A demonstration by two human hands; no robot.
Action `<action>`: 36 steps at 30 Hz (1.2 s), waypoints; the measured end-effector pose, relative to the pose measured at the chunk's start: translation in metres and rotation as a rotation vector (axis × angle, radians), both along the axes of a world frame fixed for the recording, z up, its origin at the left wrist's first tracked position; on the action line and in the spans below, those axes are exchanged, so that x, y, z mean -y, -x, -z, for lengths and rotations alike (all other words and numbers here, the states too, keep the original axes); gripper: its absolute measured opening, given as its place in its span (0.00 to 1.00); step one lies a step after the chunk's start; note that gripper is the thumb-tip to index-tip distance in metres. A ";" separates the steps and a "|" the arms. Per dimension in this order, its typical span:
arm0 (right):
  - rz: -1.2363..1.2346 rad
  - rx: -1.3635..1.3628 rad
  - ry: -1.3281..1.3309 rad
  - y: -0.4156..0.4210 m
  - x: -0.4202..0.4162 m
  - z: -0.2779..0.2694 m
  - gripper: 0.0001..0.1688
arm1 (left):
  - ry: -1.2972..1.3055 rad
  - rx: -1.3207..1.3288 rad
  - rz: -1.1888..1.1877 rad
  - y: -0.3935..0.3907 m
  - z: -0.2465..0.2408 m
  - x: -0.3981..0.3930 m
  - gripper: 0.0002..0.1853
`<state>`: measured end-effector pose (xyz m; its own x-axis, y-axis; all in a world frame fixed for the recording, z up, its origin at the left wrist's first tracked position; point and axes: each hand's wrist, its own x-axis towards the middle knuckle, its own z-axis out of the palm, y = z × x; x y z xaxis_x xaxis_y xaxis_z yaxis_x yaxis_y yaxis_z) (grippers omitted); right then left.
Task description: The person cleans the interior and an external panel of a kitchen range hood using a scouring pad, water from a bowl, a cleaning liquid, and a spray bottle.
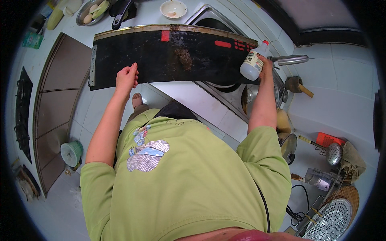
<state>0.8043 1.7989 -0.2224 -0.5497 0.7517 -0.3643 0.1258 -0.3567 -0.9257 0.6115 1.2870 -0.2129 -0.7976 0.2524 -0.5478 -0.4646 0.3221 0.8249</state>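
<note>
A black glass panel (144,57), with a metal strip along its far edge and red markings, lies before me over the sink and counter edge. Dark brown grime (184,58) and wet spots mark its middle. My right hand (266,67) grips a translucent plastic bottle (252,65) with a red cap and a label bearing writing, tilted above the panel's right end. Over the panel's near left edge, my left hand (128,76) has its fingers curled and its thumb raised, with nothing visible in it.
The faucet (291,59) stands just right of the bottle, beside the steel sink (238,93). A white bowl (173,9), a black-handled pan (122,13) and a metal bowl of eggs (79,18) sit beyond the panel. A green basket bin (71,153) is on the floor at left.
</note>
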 end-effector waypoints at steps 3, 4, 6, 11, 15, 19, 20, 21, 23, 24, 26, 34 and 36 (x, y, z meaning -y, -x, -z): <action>-0.033 0.005 -0.006 -0.003 0.002 0.000 0.22 | -0.007 0.004 0.008 0.000 0.002 0.002 0.20; -0.054 0.011 -0.004 -0.004 0.005 0.001 0.23 | -0.008 0.005 0.008 0.000 0.003 0.003 0.20; -0.098 0.060 -0.052 -0.003 0.016 0.003 0.25 | -0.008 0.004 0.011 -0.001 0.005 0.004 0.20; -0.202 0.147 -0.138 0.011 0.089 -0.012 0.33 | -0.026 0.011 0.005 0.001 0.007 0.007 0.19; -0.477 0.067 -0.181 0.039 0.154 -0.029 0.41 | -0.024 -0.004 0.013 0.004 0.011 0.011 0.19; -0.642 0.078 -0.139 0.077 0.210 -0.030 0.43 | -0.043 -0.013 0.018 0.008 0.010 0.015 0.19; -0.696 0.119 -0.178 0.087 0.221 -0.029 0.46 | -0.025 -0.013 0.013 0.009 0.008 0.016 0.19; -0.753 0.161 -0.217 0.098 0.233 -0.029 0.49 | -0.031 -0.013 0.006 0.010 0.006 0.019 0.19; -0.807 0.150 -0.163 0.118 0.258 -0.033 0.48 | -0.044 -0.009 -0.014 0.013 0.006 0.026 0.18; -0.823 0.164 -0.193 0.126 0.265 -0.030 0.48 | -0.055 -0.012 -0.017 0.014 0.007 0.029 0.18; -0.845 0.179 -0.219 0.142 0.274 -0.022 0.46 | -0.078 -0.018 -0.025 0.018 0.008 0.037 0.19; -0.972 0.189 -0.102 0.175 0.310 -0.027 0.45 | -0.066 -0.004 -0.127 0.026 0.009 0.070 0.19; -0.987 0.219 -0.118 0.178 0.314 -0.025 0.45 | -0.070 -0.004 -0.139 0.028 0.010 0.075 0.19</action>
